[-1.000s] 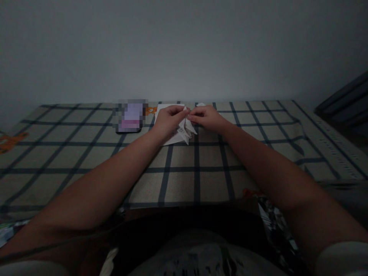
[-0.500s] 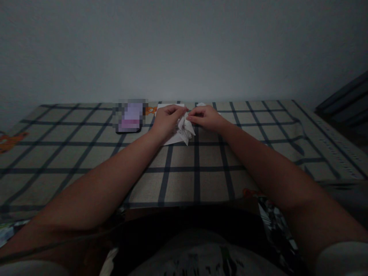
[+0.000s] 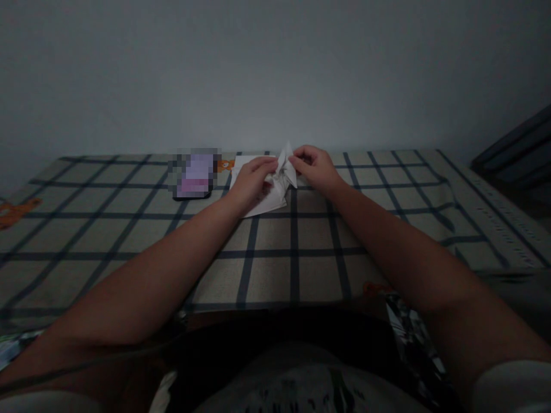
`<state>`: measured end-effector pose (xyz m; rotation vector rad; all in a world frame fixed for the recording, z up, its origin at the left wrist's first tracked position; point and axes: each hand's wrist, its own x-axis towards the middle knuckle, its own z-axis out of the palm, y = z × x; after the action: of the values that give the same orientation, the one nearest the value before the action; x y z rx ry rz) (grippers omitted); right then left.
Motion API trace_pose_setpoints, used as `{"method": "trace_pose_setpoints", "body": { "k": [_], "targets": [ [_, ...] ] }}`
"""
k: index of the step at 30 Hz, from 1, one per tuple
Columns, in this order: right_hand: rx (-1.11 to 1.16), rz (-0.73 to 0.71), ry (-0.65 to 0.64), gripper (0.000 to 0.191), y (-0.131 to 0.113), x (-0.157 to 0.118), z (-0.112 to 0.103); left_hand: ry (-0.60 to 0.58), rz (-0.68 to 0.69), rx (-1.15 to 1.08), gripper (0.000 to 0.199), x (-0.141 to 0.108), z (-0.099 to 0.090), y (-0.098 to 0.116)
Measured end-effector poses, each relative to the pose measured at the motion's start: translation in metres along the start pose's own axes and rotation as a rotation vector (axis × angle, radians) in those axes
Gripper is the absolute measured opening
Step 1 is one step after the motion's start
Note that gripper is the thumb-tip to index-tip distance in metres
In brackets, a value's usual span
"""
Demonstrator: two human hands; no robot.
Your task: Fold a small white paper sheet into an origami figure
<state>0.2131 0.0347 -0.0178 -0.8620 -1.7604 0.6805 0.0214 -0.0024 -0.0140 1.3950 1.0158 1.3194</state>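
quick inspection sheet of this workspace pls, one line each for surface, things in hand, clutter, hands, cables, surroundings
surface: checked cloth with orange animal prints, slightly creased at the right
things in hand: folded white paper between the hands; flat white sheet lies partly under it
clutter: phone left of the paper, its screen blurred out
hands: left hand has its fingertips on the folded white paper; right hand pinches its other side
cables: dark cord-like line across the left forearm; cannot tell what it is
surroundings: plain wall behind; dark slatted object at far right; dim light
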Motion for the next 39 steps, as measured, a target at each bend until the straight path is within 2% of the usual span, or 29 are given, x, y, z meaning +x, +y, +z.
{"method": "trace_pose_setpoints", "body": {
  "k": [4, 8, 11, 16, 19, 30, 39],
  "targets": [
    [-0.013, -0.031, 0.046, 0.027, 0.002, 0.003, -0.002, -0.062, -0.095, -0.099, 0.022, -0.006, 0.005, 0.005],
    [-0.009, -0.024, 0.059, 0.030, -0.001, 0.002, -0.001, -0.100, -0.050, -0.058, 0.019, -0.007, 0.006, 0.007],
    [0.039, 0.063, 0.015, 0.036, -0.001, 0.001, 0.001, -0.071, 0.039, -0.065, 0.015, -0.005, 0.005, 0.007],
    [0.165, 0.181, -0.065, 0.036, -0.003, -0.001, 0.007, 0.032, 0.028, -0.065, 0.016, -0.006, 0.006, 0.010],
    [0.199, 0.227, -0.076, 0.031, -0.008, -0.002, 0.008, 0.036, 0.013, -0.078, 0.016, -0.006, 0.006, 0.011],
    [0.201, 0.227, -0.027, 0.027, -0.019, -0.003, 0.004, 0.033, 0.008, -0.081, 0.022, -0.006, 0.006, 0.009],
    [0.230, 0.225, -0.073, 0.034, -0.014, -0.003, 0.004, 0.015, -0.008, -0.081, 0.022, -0.004, 0.004, 0.007]
  ]
}}
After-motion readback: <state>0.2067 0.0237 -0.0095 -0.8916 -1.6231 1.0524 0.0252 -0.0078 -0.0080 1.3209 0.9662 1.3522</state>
